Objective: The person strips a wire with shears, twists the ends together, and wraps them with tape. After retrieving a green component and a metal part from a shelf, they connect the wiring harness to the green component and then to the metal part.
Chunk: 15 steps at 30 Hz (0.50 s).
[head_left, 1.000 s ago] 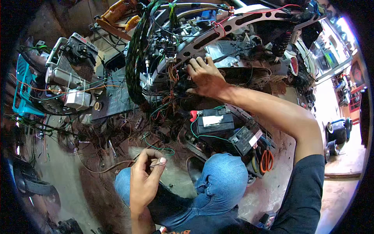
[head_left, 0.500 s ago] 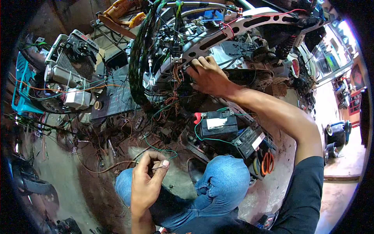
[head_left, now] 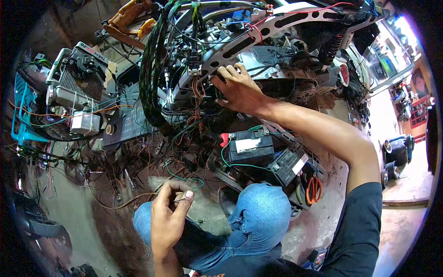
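my left hand point(head_left: 167, 224) is up over my blue jeans point(head_left: 265, 212). its thumb and pointing finger are pinched together on a thin dark thing point(head_left: 180, 199). it looks like a bit of wire, but it is too small to tell.

my right hand point(head_left: 240, 92) is reaching out by the big silver frame point(head_left: 272, 27). its fingers are bent and a bit spread, next to the frame's low edge. i cannot tell if they are closed on something. just to the left of them are some thin brown wires point(head_left: 197, 87), and then a fat bunch of black wires point(head_left: 148, 78) that hangs down.

under my right arm are two black batteries, one point(head_left: 251, 147) with a green wire point(head_left: 247, 165) and a red cap point(head_left: 224, 139) by it, and one point(head_left: 287, 167) beside it. the scissors with orange handles point(head_left: 314, 189) are near the second one.
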### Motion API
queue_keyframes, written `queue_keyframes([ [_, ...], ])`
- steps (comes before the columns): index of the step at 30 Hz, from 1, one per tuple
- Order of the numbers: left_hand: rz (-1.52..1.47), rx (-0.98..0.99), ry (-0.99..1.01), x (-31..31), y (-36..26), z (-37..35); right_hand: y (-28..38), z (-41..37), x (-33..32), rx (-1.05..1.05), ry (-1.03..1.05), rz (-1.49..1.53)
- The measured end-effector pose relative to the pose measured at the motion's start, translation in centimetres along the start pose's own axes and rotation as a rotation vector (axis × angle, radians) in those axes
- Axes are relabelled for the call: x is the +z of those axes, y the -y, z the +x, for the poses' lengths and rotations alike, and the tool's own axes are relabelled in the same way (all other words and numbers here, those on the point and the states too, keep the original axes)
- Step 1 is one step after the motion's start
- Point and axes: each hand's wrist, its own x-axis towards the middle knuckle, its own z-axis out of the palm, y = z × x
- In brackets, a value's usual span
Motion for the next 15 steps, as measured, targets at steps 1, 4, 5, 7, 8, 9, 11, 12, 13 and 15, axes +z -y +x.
queue_keyframes([
  [1,0.013,0.006,-0.005,0.1,-0.1,-0.1,0.1,-0.1,-0.1,0.025,0.015,0.003],
  [4,0.032,0.018,-0.017,0.1,-0.3,-0.2,0.3,0.0,-0.2,0.085,0.049,0.002],
  [5,0.035,0.02,-0.019,0.1,-0.3,-0.3,0.3,-0.1,-0.2,0.097,0.059,-0.006],
  [7,0.055,0.031,-0.022,0.1,-0.4,-0.4,0.3,-0.3,0.0,0.106,0.056,-0.039],
  [8,0.065,0.038,-0.024,0.2,-0.4,-0.4,0.2,-0.4,0.1,0.077,0.043,-0.042],
  [9,0.054,0.027,-0.025,0.2,-0.4,-0.4,0.1,-0.5,0.1,0.047,0.03,-0.043],
  [11,0.034,0.003,-0.022,0.1,-0.1,-0.4,0.1,-0.5,0.4,-0.012,0.0,-0.05],
  [12,0.031,0.012,-0.023,0.1,-0.1,-0.4,0.0,-0.4,0.6,-0.044,-0.018,-0.056],
  [13,0.026,0.019,-0.025,0.1,0.0,-0.4,-0.2,-0.2,0.8,-0.077,-0.036,-0.062],
  [15,0.015,0.028,-0.03,0.2,0.1,-0.4,-0.6,-0.1,0.5,-0.03,0.013,-0.04],
])
